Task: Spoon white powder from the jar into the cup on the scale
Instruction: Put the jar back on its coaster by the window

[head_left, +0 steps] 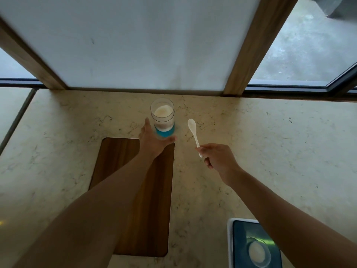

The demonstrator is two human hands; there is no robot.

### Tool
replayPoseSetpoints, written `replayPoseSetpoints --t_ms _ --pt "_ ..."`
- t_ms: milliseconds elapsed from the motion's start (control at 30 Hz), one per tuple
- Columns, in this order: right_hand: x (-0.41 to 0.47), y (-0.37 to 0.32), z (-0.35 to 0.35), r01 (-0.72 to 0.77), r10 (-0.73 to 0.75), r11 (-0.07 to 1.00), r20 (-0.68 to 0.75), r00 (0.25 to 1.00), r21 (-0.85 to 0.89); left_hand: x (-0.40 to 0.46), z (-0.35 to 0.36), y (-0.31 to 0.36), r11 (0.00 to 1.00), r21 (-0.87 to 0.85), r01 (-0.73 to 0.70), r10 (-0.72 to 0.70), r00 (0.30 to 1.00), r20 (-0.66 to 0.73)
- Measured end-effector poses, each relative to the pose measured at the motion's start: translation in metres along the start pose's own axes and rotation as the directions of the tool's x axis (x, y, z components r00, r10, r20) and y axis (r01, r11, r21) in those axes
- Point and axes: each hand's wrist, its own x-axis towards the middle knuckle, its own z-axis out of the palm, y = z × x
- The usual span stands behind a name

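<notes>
the jar [162, 117] stands upright on the pale marbled table [270, 151], near the far edge under the frosted window panel [135, 41]. it is clear glass with a blue base, open at the top, with white powder [163, 111] visible inside, roughly half full. the left hand [152, 141] is at the jar's base: fingers up along the jar's left side, thumb spread under the near side of the blue base. the hand is spread wide and cupped around the jar bottom; whether it actually grips cannot be told, edges slightly blurred.

the right hand [217, 158] is to the right of the jar, apart from it, fingers pinched shut on the lower handle of a white spoon [193, 133]. the spoon bowl points away from the person toward the window and sits just beside the jar, not touching it; bowl looks empty.

a dark wooden board [119, 171] is set flush in the table beneath the left forearm. the scale [230, 244], white-rimmed with a dark blue-green top, lies at the lower right corner, well apart from the jar. the cup [258, 254] sits on it, clear, with some white powder in the bottom; the right forearm crosses over part of the scale.
</notes>
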Motion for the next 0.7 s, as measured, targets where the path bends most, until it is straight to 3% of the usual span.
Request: replayPoseSetpoints --t_ms 133,400,700 --pt "-0.023 0.006 -0.012 0.023 -0.023 1.0 -0.018 1.0 -0.003 -0.036 -0.003 0.008 0.986 0.054 0.16 -0.161 0.987 0.02" --pt "-0.088 0.032 -0.055 0.099 -0.097 0.995 -0.067 0.993 0.027 -0.126 0.011 0.031 0.982 0.171 0.086 -0.101 0.991 0.083" --pt "-0.157 0.1 -0.128 0.103 -0.089 0.992 -0.158 0.983 0.077 -0.234 0.051 0.033 0.992 0.123 -0.011 -0.02 0.968 0.248"
